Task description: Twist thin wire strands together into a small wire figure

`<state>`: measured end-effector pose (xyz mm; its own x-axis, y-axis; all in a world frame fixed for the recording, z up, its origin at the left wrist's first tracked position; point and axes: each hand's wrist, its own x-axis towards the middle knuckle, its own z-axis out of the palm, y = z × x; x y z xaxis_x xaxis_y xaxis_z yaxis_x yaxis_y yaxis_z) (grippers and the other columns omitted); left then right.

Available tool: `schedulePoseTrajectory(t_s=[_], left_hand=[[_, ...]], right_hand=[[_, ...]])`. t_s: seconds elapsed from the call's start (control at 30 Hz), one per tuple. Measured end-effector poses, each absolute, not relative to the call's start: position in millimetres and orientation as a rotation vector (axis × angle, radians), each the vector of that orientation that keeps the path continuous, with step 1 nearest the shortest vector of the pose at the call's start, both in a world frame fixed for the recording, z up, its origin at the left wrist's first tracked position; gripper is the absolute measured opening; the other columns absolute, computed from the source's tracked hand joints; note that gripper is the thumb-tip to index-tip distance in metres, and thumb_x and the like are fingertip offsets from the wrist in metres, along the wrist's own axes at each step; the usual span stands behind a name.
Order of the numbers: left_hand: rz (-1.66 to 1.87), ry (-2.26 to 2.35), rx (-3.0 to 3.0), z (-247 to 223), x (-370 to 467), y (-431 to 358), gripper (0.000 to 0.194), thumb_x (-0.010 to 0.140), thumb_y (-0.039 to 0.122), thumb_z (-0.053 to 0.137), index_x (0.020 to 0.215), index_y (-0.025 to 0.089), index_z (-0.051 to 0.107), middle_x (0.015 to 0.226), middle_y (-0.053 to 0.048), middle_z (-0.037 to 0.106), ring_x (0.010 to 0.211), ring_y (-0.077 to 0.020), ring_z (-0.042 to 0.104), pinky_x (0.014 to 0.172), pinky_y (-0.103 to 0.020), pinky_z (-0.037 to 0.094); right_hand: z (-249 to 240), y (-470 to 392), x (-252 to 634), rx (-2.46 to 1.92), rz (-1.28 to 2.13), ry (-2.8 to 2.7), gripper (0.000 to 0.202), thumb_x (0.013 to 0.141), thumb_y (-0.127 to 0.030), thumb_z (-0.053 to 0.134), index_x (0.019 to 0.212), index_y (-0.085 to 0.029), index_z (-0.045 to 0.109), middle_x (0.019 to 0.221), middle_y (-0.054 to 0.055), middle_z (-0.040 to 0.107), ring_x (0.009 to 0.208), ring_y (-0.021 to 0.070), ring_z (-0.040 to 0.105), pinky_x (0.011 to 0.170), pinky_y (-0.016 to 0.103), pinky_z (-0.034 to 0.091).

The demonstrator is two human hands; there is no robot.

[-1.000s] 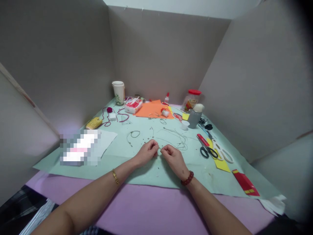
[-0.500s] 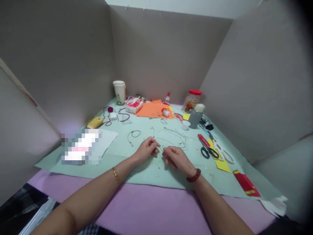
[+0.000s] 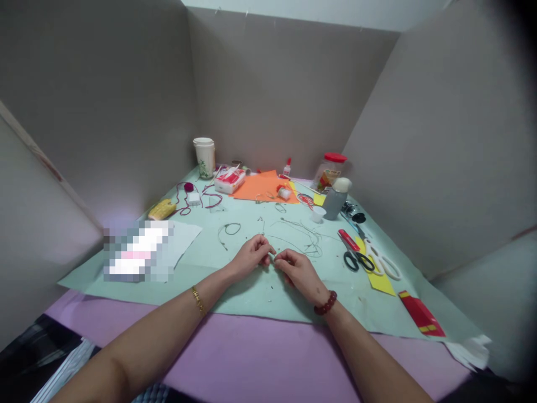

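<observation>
Wire: thin strand (image 3: 273, 257) pinched between both hands, low over the counter (image 3: 251, 291)
Left hand (image 3: 251, 254): fingertips grasping wire
Right hand (image 3: 297, 268): fingertips grasping wire
Scissors (image 3: 356, 258): well right

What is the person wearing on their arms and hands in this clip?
Both forearms are bare, with no sleeves or gloves. The left hand has a thin gold bracelet at the wrist; the right hand has a bracelet of round dark red beads.
</observation>
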<state>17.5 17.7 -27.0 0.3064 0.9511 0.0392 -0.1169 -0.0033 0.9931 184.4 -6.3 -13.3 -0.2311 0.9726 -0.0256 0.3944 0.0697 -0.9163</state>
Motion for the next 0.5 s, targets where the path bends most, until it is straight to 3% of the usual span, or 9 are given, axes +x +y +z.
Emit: schedulePoseTrajectory(t_s=[0.17, 0.4, 0.5], left_hand=[[1.059, 0.867, 1.232, -26, 18, 18, 0.020, 0.083, 0.034, 0.055, 0.080, 0.018, 0.044, 0.084, -0.005, 0.065, 0.053, -0.0065, 0.052, 0.050, -0.021, 0.039], [1.092, 0.890, 1.211, -26, 18, 18, 0.017, 0.082, 0.031, 0.055, 0.079, 0.018, 0.045, 0.086, -0.005, 0.066, 0.051, -0.0059, 0.053, 0.049, -0.019, 0.039], [1.109, 0.899, 1.181, -26, 18, 19, 0.017, 0.082, 0.031, 0.054, 0.078, 0.018, 0.045, 0.087, -0.005, 0.067, 0.051, -0.0059, 0.054, 0.048, -0.020, 0.039]], right_hand=[[-15, -4, 186, -1.379, 1.164, -1.703, 0.015, 0.080, -0.031, 0.054, 0.073, -0.018, 0.057, 0.046, -0.006, 0.046, 0.038, 0.0084, 0.042, 0.038, 0.021, 0.032], [-5, -2, 192, -1.343, 1.420, -1.647, 0.016, 0.079, -0.032, 0.054, 0.078, -0.016, 0.056, 0.071, 0.001, 0.061, 0.042, 0.0062, 0.044, 0.035, 0.019, 0.033], [-5, -1, 196, -1.331, 1.490, -1.692, 0.014, 0.078, -0.030, 0.055, 0.079, -0.016, 0.055, 0.070, 0.001, 0.062, 0.042, 0.0061, 0.044, 0.035, 0.019, 0.033]])
